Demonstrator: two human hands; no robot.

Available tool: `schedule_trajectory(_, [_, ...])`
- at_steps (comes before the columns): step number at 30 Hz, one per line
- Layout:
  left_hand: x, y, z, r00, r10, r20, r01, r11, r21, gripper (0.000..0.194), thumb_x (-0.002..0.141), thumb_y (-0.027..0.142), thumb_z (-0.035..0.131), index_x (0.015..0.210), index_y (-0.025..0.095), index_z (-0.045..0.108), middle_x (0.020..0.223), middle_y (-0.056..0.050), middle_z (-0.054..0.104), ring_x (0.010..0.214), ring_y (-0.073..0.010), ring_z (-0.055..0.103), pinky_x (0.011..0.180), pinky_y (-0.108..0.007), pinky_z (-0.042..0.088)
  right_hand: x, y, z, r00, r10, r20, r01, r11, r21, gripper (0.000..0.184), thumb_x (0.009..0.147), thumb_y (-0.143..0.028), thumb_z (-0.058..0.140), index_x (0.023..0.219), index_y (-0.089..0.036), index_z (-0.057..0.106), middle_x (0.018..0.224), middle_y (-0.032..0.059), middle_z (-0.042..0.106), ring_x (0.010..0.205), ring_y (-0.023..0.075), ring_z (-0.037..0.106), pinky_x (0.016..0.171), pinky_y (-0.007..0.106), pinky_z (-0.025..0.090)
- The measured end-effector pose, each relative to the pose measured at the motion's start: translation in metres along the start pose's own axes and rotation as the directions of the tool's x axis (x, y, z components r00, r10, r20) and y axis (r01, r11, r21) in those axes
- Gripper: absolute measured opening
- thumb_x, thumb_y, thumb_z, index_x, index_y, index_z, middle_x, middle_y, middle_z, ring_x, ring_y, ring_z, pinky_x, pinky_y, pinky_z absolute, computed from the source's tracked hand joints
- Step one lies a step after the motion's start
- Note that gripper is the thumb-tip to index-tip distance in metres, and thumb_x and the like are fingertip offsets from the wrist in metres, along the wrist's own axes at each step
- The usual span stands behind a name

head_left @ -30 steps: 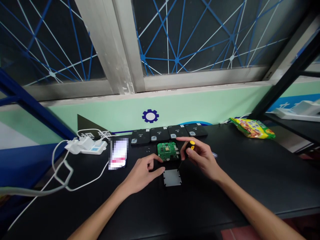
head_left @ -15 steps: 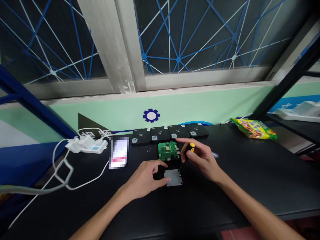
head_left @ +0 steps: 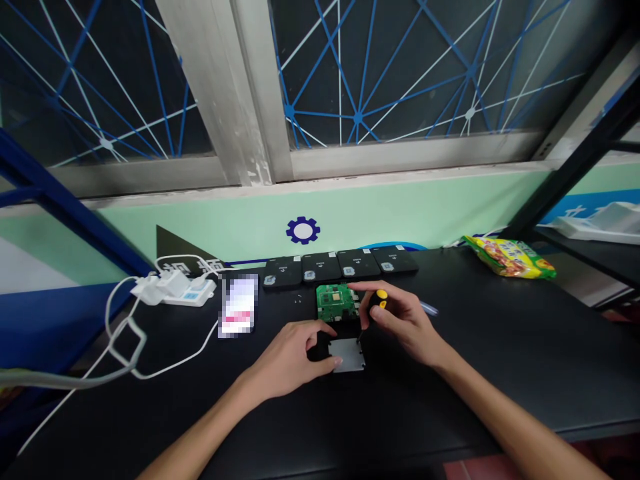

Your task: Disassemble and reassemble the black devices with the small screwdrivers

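My left hand [head_left: 295, 353] is closed around the left side of a thin grey metal plate [head_left: 349, 355], its thumb on the plate and its index finger at the far edge. The plate seems to lie in a dark cover whose outline merges with the table. In my right hand [head_left: 400, 317] is a screwdriver [head_left: 382, 298] with a black and yellow handle. Its thin shaft slants down to the plate's far right corner. Just beyond the plate sits a green circuit board [head_left: 336, 303] in a dark shell, partly behind my right fingers.
Several flat black boxes [head_left: 320, 267] line the back of the black table [head_left: 430, 413]. Tiny screws [head_left: 299, 299] lie left of the board. A phone [head_left: 239, 307] and a white power strip [head_left: 186, 293] with cables are leftward. A snack bag [head_left: 515, 259] lies back right.
The screwdriver handle has tilted slightly to the left, and my right fingers have shifted a little with it. My left hand stays on the plate.
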State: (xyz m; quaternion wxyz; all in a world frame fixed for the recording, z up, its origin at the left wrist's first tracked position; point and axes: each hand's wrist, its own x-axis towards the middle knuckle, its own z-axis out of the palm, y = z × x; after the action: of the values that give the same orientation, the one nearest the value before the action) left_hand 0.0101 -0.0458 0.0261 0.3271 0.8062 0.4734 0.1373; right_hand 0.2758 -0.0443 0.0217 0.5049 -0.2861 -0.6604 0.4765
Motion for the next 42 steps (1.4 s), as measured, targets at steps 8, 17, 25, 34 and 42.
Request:
schedule_trajectory(8, [0.0004, 0.0006, -0.0014, 1.0, -0.003, 0.01, 0.003, 1.0, 0.0, 0.039, 0.089, 0.053, 0.08, 0.118, 0.027, 0.077, 0.074, 0.006, 0.042, 0.067, -0.0167, 0.045, 0.061, -0.028, 0.03, -0.0002, -0.0001, -0.001, 1.0, -0.027, 0.01, 0.027, 1.0, 0.014, 0.034, 0.108, -0.039, 0.064, 0.138, -0.025, 0.072, 0.083, 0.0033, 0.069, 0.072, 0.0198, 0.061, 0.068, 0.032, 0.045])
schedule_trajectory(17, [0.0001, 0.0002, -0.0009, 1.0, -0.006, 0.003, 0.006, 1.0, -0.017, 0.04, 0.088, 0.055, 0.08, 0.117, 0.027, 0.077, 0.074, 0.005, 0.043, 0.065, -0.0163, 0.043, 0.061, -0.028, 0.031, 0.0003, -0.0013, -0.0015, 0.999, -0.034, -0.016, 0.034, 0.999, 0.004, 0.033, 0.108, -0.041, 0.064, 0.137, -0.026, 0.072, 0.083, 0.0034, 0.068, 0.072, 0.0201, 0.061, 0.067, 0.032, 0.046])
schedule_trajectory(25, [0.0003, 0.0002, -0.0007, 1.0, 0.019, 0.006, -0.019, 0.999, -0.042, 0.04, 0.089, 0.053, 0.079, 0.116, 0.024, 0.077, 0.071, 0.006, 0.041, 0.063, -0.0152, 0.04, 0.059, -0.027, 0.028, 0.0006, 0.0007, -0.0008, 1.0, -0.013, -0.01, 0.013, 1.0, -0.006, 0.034, 0.107, -0.041, 0.064, 0.136, -0.025, 0.072, 0.082, 0.0038, 0.069, 0.071, 0.0204, 0.061, 0.067, 0.033, 0.047])
schedule_trajectory(34, [0.0018, -0.0004, -0.0005, 1.0, 0.004, 0.004, -0.003, 0.999, -0.045, 0.036, 0.091, 0.053, 0.077, 0.114, 0.025, 0.078, 0.069, 0.007, 0.034, 0.062, -0.0151, 0.036, 0.059, -0.028, 0.026, 0.0013, 0.0007, -0.0017, 1.0, -0.012, -0.023, 0.012, 1.0, 0.007, 0.03, 0.105, -0.041, 0.069, 0.13, -0.025, 0.075, 0.084, 0.0039, 0.07, 0.07, 0.0196, 0.062, 0.064, 0.031, 0.045])
schedule_trajectory(42, [0.0032, -0.0018, 0.0012, 1.0, 0.01, 0.007, -0.01, 0.999, -0.031, 0.035, 0.09, 0.052, 0.078, 0.113, 0.025, 0.079, 0.069, 0.007, 0.034, 0.062, -0.0142, 0.035, 0.058, -0.028, 0.025, -0.0007, -0.0026, -0.0019, 0.997, 0.078, 0.027, -0.079, 0.996, 0.048, 0.043, 0.112, -0.053, 0.049, 0.13, -0.023, 0.075, 0.084, 0.0044, 0.068, 0.055, 0.0141, 0.035, 0.052, 0.029, 0.027])
